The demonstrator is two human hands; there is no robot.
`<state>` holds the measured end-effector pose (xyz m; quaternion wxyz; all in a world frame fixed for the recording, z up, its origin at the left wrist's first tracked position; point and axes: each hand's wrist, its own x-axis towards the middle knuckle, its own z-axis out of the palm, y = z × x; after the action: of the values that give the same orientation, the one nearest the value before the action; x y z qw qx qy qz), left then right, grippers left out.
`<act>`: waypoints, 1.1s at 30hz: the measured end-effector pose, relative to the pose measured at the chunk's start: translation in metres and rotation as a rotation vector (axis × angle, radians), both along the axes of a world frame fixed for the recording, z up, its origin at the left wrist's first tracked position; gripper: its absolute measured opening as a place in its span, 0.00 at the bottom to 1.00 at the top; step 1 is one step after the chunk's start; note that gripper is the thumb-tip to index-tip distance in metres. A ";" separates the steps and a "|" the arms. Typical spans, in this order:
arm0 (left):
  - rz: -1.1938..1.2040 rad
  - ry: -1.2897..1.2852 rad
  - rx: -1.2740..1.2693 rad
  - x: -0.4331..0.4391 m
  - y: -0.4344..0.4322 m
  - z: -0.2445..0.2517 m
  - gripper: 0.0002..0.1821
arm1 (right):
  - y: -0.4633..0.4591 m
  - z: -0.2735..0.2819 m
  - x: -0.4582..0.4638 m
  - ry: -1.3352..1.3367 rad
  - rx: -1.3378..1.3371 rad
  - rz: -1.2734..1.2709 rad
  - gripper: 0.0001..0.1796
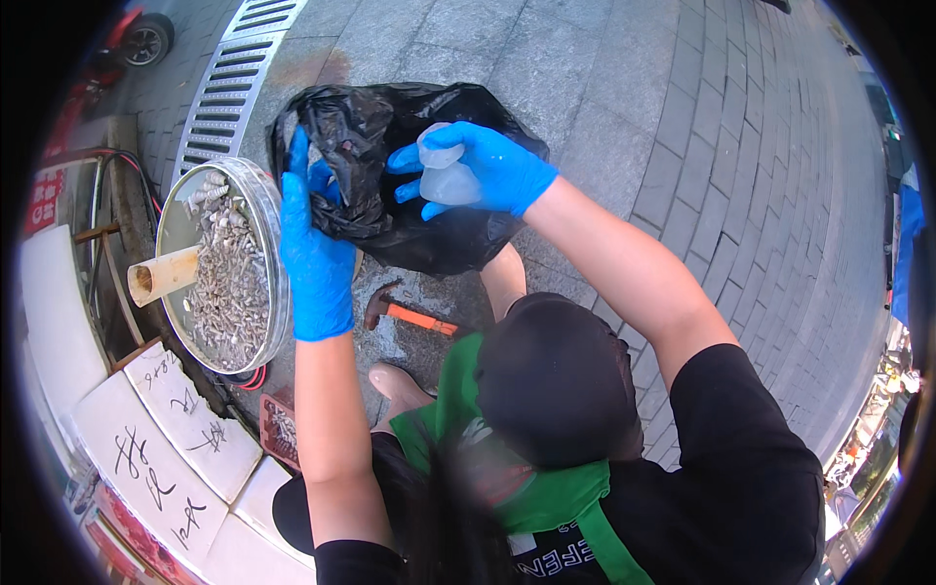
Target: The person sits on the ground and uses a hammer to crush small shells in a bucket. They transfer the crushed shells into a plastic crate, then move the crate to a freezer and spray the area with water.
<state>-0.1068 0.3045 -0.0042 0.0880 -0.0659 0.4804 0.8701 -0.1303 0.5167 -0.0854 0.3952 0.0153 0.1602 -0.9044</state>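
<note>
My left hand (314,256), in a blue glove, grips the gathered rim of a black plastic bag (439,245), with some fingertips showing through a gap in its folds. Over the bag's mouth, my right hand (490,168), also blue-gloved, holds a translucent whitish plastic piece (450,183). This piece has a rounded upper part and a wider lower part; its exact kind is unclear. What lies deep in the bag is hidden. Just left of my left hand stands a round clear-walled basin (274,292) of small spiral snails (230,285).
A light tube (164,276) juts over the basin's rim. On the paving below the bag lies a claw hammer (409,313) with an orange handle. A reddish basket (281,431) holds more shells. White foam boxes (146,468) bear handwriting. A metal drain grate (227,95) runs behind.
</note>
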 end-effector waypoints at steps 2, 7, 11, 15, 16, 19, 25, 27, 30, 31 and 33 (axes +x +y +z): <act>0.127 0.047 0.012 0.026 -0.003 0.030 0.33 | -0.008 -0.001 0.001 -0.020 0.408 0.143 0.15; 0.561 -0.040 -0.085 0.098 -0.037 0.055 0.32 | 0.014 0.019 0.009 0.201 1.359 0.545 0.32; 0.596 -0.001 -0.328 0.132 -0.051 0.056 0.33 | 0.033 0.065 0.005 0.672 1.364 0.577 0.43; 0.423 0.305 -0.242 0.153 -0.059 0.085 0.37 | 0.023 0.120 0.001 1.316 1.613 0.235 0.46; 0.344 0.407 -0.221 0.157 -0.059 0.091 0.39 | 0.022 0.131 0.003 1.425 1.617 0.125 0.44; 0.434 0.357 -0.291 0.168 -0.053 0.096 0.40 | 0.022 0.153 -0.001 1.344 1.499 0.337 0.45; 0.408 0.354 -0.564 0.167 -0.034 0.091 0.33 | 0.011 0.135 0.023 1.576 1.801 0.038 0.46; 0.102 0.096 -0.771 0.152 -0.039 0.083 0.37 | 0.010 0.135 0.023 1.545 1.708 0.191 0.42; -0.124 0.219 -1.804 0.183 -0.065 0.097 0.33 | -0.010 0.143 0.029 1.476 1.492 0.359 0.33; -0.005 0.210 -1.758 0.199 -0.082 0.105 0.31 | -0.018 0.149 0.030 1.437 1.430 0.330 0.29; 0.431 0.232 -1.397 0.245 -0.130 0.134 0.27 | -0.039 0.158 0.033 1.395 1.367 0.348 0.25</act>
<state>0.1378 0.1743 0.1297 -0.1985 -0.1069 0.9049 0.3609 -0.0970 0.4776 0.0728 0.2460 -0.3195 0.8442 -0.3533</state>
